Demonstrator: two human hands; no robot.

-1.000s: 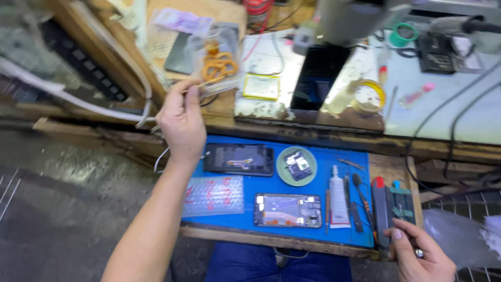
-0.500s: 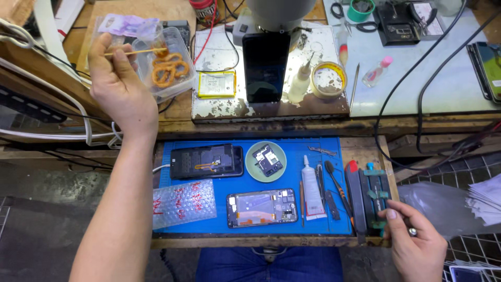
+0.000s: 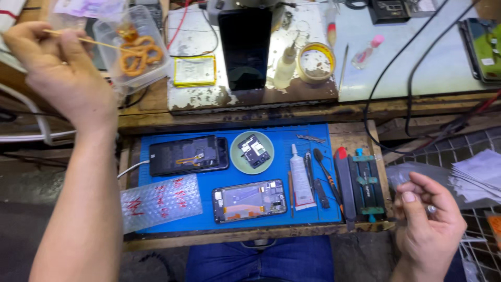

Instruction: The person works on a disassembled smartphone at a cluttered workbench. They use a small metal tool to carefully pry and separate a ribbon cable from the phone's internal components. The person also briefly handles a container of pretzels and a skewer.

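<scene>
Left hand (image 3: 62, 73) raised well up and left of the blue mat (image 3: 219, 209), fingers pinched together on a thin wooden stick (image 3: 86, 39), held like a pen so that the far end reaches into the clear plastic tub (image 3: 138, 52) just beside it. Looks a slim, pale, straight sliver, tip lying among coiled orange flex ribbons (image 3: 136, 52) in the tub; probably chosen as a gentle pick for such delicate parts. Right hand (image 3: 428, 224) low, off the right edge of the mat, loosely curled with thumb and fingertips drawn together on something small and shiny; cannot tell what it is. On the mat, laid flat and spaced apart, likely for easy reach: an opened dark phone (image 3: 188, 155) at upper left, a round green dish (image 3: 252, 152) with a small circuit board just to its right, a second opened phone frame (image 3: 249, 200) at lower middle, a sheet of bubble wrap (image 3: 160, 202) at lower left, a white glue tube (image 3: 300, 177) and slim black tools (image 3: 326, 180) toward the right, and a teal-and-black clamp jig (image 3: 366, 183) at the right edge. Above the mat, on the worn bench (image 3: 313, 94): a dark upright screen (image 3: 245, 47), a flat yellow-edged battery (image 3: 194, 70), a roll of yellow tape (image 3: 315, 61).
</scene>
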